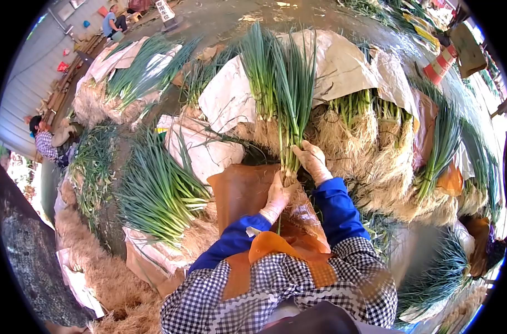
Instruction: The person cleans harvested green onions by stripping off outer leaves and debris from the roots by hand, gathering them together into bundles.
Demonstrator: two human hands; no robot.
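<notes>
A bunch of green onions [295, 94] stands nearly upright in front of me, leaves pointing away and roots toward my body. My right hand [312, 160], in a pale glove, is closed around the lower stems from the right. Lower down, my left hand [278, 195] grips the same bunch near its root end, fingers wrapped and partly hidden. Beneath the hands an orange-brown plastic apron [239, 192] covers my lap. Just beyond, another bunch of green onions [259, 72] leans on a pale sheet [231, 94].
A big pile of green onions [159, 189] lies at my left, roots toward me. Root-heavy bundles [348, 139] under pale sacking stand at the right. A red-and-white cone [440, 65] is at the upper right. Two other people sit at the far left, one in a checked shirt [46, 143].
</notes>
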